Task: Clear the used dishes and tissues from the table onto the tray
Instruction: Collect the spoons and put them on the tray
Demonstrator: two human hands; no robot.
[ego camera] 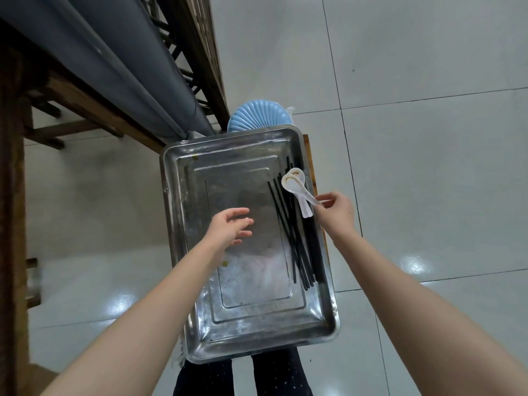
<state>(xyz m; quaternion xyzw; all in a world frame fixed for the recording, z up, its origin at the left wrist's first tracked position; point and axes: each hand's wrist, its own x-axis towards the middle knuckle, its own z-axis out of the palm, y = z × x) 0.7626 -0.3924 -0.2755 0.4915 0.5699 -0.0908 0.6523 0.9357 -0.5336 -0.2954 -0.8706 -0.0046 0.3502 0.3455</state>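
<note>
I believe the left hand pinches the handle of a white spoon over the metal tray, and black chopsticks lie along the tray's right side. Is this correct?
No. The head view shows the right hand pinching the white spoon by its handle; the left hand is open, holding nothing. The black chopsticks do lie along the right side of the metal tray.

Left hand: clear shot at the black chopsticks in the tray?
Likely yes. The left hand is open over the bare middle of the tray, nothing between it and the chopsticks; the right hand pinches a spoon handle off to their side.
</note>
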